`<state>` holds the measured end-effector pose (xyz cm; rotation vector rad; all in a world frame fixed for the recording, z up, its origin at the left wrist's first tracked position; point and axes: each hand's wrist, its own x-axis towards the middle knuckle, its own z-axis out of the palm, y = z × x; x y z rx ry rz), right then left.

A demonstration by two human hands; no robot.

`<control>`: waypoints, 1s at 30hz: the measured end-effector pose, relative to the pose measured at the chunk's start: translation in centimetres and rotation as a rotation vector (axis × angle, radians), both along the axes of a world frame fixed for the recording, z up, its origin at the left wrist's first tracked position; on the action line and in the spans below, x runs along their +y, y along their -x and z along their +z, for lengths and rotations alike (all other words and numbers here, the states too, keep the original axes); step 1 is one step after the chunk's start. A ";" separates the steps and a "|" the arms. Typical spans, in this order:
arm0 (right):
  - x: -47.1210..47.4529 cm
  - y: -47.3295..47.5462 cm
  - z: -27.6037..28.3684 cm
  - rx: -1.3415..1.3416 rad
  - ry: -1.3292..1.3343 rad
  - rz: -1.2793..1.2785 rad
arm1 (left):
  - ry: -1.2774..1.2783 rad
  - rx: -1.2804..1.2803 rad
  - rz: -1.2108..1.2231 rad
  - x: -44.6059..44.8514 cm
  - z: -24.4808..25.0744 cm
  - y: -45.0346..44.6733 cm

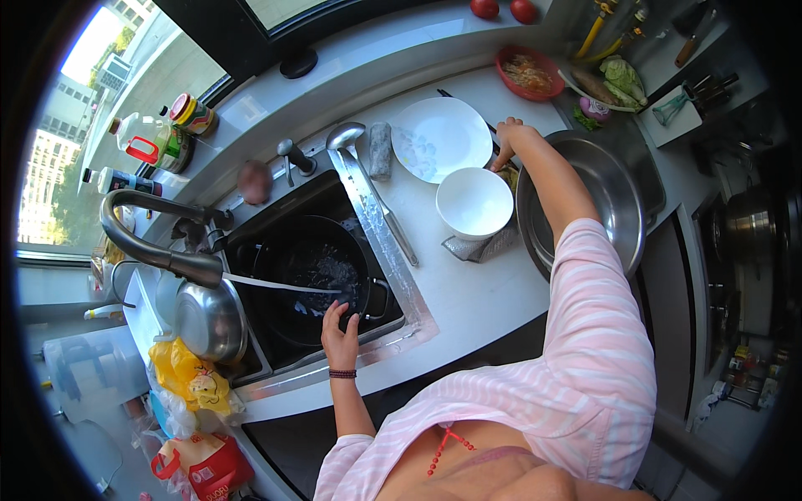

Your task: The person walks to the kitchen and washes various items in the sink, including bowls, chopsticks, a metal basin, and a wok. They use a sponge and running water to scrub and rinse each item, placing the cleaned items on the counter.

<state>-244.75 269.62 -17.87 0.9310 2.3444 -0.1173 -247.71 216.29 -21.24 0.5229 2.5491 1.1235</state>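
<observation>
My left hand (340, 338) hovers at the near rim of a black two-handled pot (269, 313) in the dark sink (244, 369). Its fingers are apart and hold nothing. A stream of water runs from the pull-out faucet (169, 260) into the pot. My right hand (515, 139) reaches down between a white plate (445, 138) and a large stainless steel basin (601, 188). Dark, slender sticks show beside its fingers; whether it grips them is hidden. Just below the fingertips lies a greenish item (510, 178), partly covered. A white bowl (474, 203) rests on a grey mesh cloth (467, 247).
A steel ladle (382, 206) lies along the sink's right edge, beside a grey rolled cloth (380, 150). At the back right are a red bowl of food (531, 78) and a dish of vegetables (620, 87). An upturned steel pot (210, 319) and yellow bag (191, 376) stand left.
</observation>
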 end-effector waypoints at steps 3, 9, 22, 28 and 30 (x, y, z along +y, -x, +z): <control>-0.3 0.6 -0.5 0.080 -0.040 -0.014 | -0.016 -0.011 0.015 1.5 0.8 -0.3; 4.3 1.3 -4.4 0.167 0.170 0.035 | -0.010 -0.001 0.000 4.0 1.5 0.0; 5.0 2.7 -3.5 0.196 0.023 -0.068 | 0.030 0.030 -0.054 5.5 0.8 -0.6; 6.4 3.2 0.6 0.279 -0.124 -0.018 | -0.025 -0.024 -0.010 4.5 0.6 -0.5; 6.8 2.9 3.3 0.349 -0.110 0.139 | -0.067 -0.010 0.020 3.6 0.2 -0.4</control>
